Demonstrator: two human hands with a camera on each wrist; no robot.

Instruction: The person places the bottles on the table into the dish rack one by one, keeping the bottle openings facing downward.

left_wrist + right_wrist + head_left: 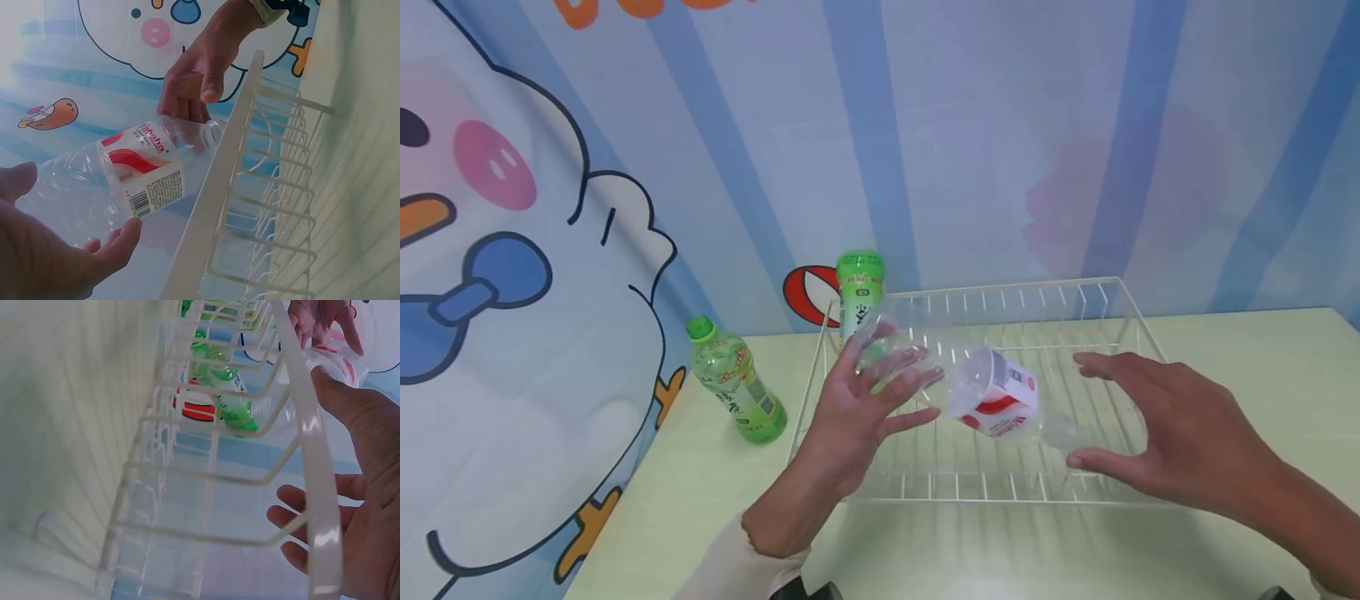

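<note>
Legibly labelled bottle (134, 175), left-wrist view only

The head view looks forward and down from above the left hand (865, 417) and right hand (1183, 429), the wire rack (955, 500) fully framed. Each wrist view, close and tilted, faces across to the opposite hand; both share the clear bottle (140, 169).

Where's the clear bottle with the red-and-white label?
Centre of the head view: the clear bottle is above the white wire rack, base end in the left hand, neck near the right hand.
</note>
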